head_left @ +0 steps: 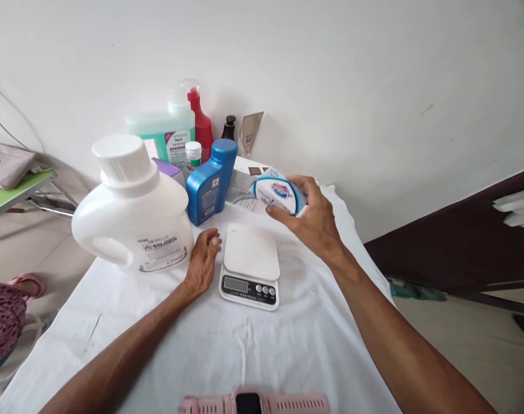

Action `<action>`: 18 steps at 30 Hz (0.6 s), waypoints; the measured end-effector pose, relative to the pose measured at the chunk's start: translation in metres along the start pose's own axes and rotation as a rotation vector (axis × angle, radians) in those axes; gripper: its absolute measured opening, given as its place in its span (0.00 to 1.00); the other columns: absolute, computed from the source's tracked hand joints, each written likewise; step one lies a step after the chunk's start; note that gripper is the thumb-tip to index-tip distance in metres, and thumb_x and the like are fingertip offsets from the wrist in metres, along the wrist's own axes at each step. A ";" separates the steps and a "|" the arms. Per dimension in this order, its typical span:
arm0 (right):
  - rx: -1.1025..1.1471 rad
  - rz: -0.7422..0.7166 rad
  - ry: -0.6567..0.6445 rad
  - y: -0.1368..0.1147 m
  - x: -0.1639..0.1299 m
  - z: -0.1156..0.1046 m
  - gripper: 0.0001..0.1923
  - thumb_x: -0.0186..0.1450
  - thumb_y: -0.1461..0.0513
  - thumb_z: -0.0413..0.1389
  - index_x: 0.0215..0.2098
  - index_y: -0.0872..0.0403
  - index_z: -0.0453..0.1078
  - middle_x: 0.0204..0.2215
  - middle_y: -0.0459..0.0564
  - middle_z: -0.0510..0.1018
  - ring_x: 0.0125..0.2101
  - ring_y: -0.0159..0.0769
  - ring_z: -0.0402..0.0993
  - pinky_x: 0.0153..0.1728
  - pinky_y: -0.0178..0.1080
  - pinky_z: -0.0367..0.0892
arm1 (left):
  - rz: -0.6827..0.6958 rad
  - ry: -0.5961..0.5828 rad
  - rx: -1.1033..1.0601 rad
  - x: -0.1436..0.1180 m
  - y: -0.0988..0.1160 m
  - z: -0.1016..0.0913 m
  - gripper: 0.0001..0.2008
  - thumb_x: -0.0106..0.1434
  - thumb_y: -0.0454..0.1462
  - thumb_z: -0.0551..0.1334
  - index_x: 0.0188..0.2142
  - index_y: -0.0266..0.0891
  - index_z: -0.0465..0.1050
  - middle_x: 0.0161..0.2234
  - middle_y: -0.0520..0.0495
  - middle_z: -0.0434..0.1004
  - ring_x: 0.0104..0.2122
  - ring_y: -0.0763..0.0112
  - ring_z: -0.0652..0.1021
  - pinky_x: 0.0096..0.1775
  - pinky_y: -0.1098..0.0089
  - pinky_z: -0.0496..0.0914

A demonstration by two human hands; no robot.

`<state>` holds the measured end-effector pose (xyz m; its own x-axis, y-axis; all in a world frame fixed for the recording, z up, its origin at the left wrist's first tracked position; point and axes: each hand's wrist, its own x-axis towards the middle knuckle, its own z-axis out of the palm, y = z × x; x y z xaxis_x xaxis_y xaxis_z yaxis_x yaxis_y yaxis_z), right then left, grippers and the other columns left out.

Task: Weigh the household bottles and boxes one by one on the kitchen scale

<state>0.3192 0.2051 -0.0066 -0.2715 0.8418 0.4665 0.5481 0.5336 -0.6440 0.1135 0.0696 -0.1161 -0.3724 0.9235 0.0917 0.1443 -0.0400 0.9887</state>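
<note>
The right hand (316,215) grips a white and blue box (280,194), thumb along the lower edge and fingers over the top, and appears to hold it tilted above the far side of the cloth (318,339). The left hand (201,261) rests on the cloth with its fingers loosely curled together and nothing seen in it; its palm is hidden. Between the two hands, just beside the left one, lies a white scale (251,253), its display (236,284) facing the person, though no digits can be made out. Left of the left hand, so near that touching cannot be told, stands a big white jug (130,213); beyond that hand stands a blue bottle (210,184), with a red bottle (203,129) and a green jug (141,126) farther off. Nearer than both hands lies a pink watch (248,401). By the look of it, picking up the box is done, while setting it down is left; it is apart from the scale.
</note>
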 end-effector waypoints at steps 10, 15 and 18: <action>-0.055 -0.012 -0.283 0.001 -0.083 0.025 0.33 0.57 0.57 0.66 0.60 0.48 0.70 0.57 0.56 0.79 0.58 0.58 0.73 0.59 0.59 0.69 | 0.034 -0.016 0.033 0.002 -0.005 -0.002 0.38 0.72 0.67 0.47 0.58 0.38 0.69 0.54 0.34 0.77 0.50 0.55 0.82 0.55 0.50 0.76; -0.100 -0.033 -0.317 0.003 -0.083 0.037 0.32 0.57 0.57 0.66 0.60 0.49 0.70 0.57 0.57 0.81 0.59 0.61 0.71 0.60 0.64 0.66 | 0.046 -0.018 0.029 0.003 -0.008 -0.002 0.37 0.72 0.66 0.48 0.57 0.39 0.69 0.54 0.35 0.78 0.50 0.55 0.81 0.55 0.51 0.76; -0.091 -0.018 -0.319 0.004 -0.085 0.040 0.32 0.57 0.56 0.66 0.60 0.49 0.70 0.57 0.57 0.81 0.59 0.61 0.71 0.61 0.64 0.65 | 0.052 -0.020 0.035 0.004 -0.009 -0.002 0.37 0.72 0.66 0.48 0.57 0.38 0.69 0.53 0.35 0.78 0.50 0.56 0.81 0.55 0.52 0.76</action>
<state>0.3132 0.1388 -0.0730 -0.5082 0.8228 0.2546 0.6056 0.5515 -0.5737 0.1086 0.0727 -0.1240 -0.3452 0.9279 0.1405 0.1953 -0.0754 0.9778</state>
